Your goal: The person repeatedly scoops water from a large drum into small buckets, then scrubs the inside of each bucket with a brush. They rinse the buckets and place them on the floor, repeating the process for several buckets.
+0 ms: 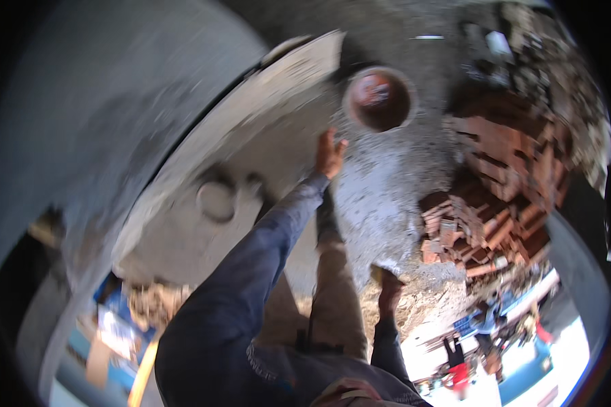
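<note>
My left hand reaches forward with nothing in it, its fingers stretched out and slightly apart. Just beyond the fingertips, a round pan sits on the wet grey floor, with a reddish, shiny patch inside. There is a visible gap between hand and pan. Lower and to the right, my right hand is closed at a small yellowish-brown object, too blurred to name. Left of my left forearm, a round grey dish-like thing rests on the grey surface.
Stacked red bricks stand on the right, with rubble behind. A pale board-like edge runs along a grey wall at left. People appear in the bright area at lower right.
</note>
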`<state>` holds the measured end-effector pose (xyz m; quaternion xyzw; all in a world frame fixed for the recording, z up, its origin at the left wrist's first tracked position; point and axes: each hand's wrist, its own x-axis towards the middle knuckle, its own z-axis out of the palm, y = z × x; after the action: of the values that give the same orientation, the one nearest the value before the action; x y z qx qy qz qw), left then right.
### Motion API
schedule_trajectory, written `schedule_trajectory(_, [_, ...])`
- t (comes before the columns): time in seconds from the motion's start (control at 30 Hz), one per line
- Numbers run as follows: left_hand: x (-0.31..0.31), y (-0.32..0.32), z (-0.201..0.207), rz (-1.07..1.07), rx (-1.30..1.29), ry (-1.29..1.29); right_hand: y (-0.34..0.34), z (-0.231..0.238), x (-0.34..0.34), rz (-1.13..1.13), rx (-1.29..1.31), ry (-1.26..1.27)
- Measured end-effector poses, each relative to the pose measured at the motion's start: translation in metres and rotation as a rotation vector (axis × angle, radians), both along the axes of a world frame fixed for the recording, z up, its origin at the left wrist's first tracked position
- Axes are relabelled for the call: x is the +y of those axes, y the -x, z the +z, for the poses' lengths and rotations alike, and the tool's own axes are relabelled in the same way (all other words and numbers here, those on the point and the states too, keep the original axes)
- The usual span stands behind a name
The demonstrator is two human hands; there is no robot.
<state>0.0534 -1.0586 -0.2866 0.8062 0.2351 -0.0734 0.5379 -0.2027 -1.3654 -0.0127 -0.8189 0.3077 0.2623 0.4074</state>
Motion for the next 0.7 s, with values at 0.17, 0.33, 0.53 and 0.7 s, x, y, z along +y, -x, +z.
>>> schedule_trajectory(0.17, [0.093,0.234,0.002,0.127,0.235,-0.039,-0.039,-0.045,0.037,0.155,-0.145,0.033])
schedule_trajectory(0.33, [0.201,0.426,-0.03,0.354,0.8,0.014,-0.071,-0.071,0.119,0.115,-0.199,-0.167])
schedule_trajectory(0.53, [0.259,0.508,-0.114,1.232,0.895,0.686,-0.01,-0.13,0.233,0.102,-0.144,-0.432])
schedule_trajectory(0.7, [0.273,0.507,-0.16,1.422,0.774,0.691,0.044,-0.132,0.286,0.72,-0.22,-0.321])
